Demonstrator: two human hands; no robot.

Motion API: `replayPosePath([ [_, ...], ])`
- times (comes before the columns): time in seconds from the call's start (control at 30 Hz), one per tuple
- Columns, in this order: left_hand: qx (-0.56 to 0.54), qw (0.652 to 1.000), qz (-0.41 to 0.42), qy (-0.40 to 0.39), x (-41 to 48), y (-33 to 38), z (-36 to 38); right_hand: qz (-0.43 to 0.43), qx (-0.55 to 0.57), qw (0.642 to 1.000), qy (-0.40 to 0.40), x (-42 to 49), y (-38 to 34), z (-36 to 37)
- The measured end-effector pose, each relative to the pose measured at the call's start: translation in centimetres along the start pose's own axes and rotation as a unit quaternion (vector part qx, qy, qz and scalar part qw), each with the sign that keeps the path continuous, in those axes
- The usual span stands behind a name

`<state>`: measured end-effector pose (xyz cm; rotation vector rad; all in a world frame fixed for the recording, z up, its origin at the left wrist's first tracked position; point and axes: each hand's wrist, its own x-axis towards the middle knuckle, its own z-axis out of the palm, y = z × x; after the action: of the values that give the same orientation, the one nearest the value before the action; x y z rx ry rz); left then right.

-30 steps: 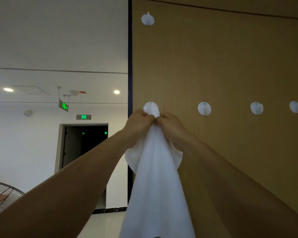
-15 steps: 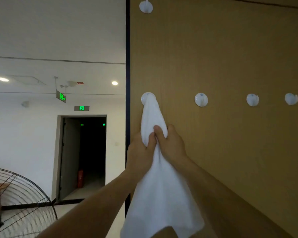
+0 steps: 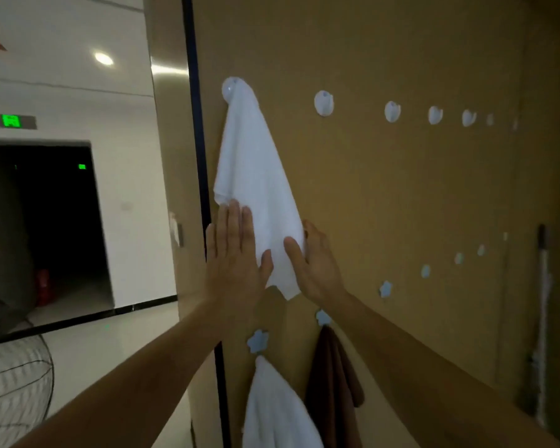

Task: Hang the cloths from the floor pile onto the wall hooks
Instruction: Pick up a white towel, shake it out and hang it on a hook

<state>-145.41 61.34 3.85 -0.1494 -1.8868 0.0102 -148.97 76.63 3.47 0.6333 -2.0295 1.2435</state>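
Observation:
A white cloth (image 3: 253, 176) hangs from the leftmost round white hook (image 3: 232, 87) on the brown wall panel (image 3: 401, 189). My left hand (image 3: 233, 253) lies flat, fingers spread, against the cloth's lower left part. My right hand (image 3: 314, 263) is open at the cloth's lower right edge, thumb on the fabric. Several bare round hooks (image 3: 324, 103) run to the right in the same row. On the lower flower-shaped hooks (image 3: 257, 341) hang another white cloth (image 3: 278, 412) and a brown cloth (image 3: 333, 379). The floor pile is out of view.
More flower-shaped hooks (image 3: 385, 289) rise to the right along the panel. A mop handle (image 3: 542, 318) leans at the far right. A dark doorway (image 3: 42, 227) and a floor fan's cage (image 3: 13, 389) are on the left, beyond the panel's dark edge.
Both hands let go of the bunched cloth top, slid down and opened flat on its lower part. The cloth now hangs from the hook. The view dropped, showing the lower hooks.

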Motion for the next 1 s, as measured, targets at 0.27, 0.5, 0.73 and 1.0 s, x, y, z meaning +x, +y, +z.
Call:
replayPosePath([
  [0.27, -0.051, 0.968, 0.158, -0.189, -9.9, 8.0, -0.4, 0.188, -0.182, 0.965, -0.006, -16.1, 3.0, -9.2],
  [0.5, -0.198, 0.883, 0.227, -0.36, -18.1, 22.5, -3.2, 0.379, -0.295, 0.875, -0.052, -31.8, 5.9, -22.8],
  [0.73, -0.305, 0.75, 0.331, -0.484, -27.4, 38.7, -9.5, 0.517, -0.305, 0.798, -0.054, -49.0, 6.0, -35.4],
  [1.0, -0.317, 0.644, 0.376, -0.586, -38.7, 53.8, -16.3, 0.639, -0.294, 0.709, -0.048, -65.0, 5.7, -45.7],
])
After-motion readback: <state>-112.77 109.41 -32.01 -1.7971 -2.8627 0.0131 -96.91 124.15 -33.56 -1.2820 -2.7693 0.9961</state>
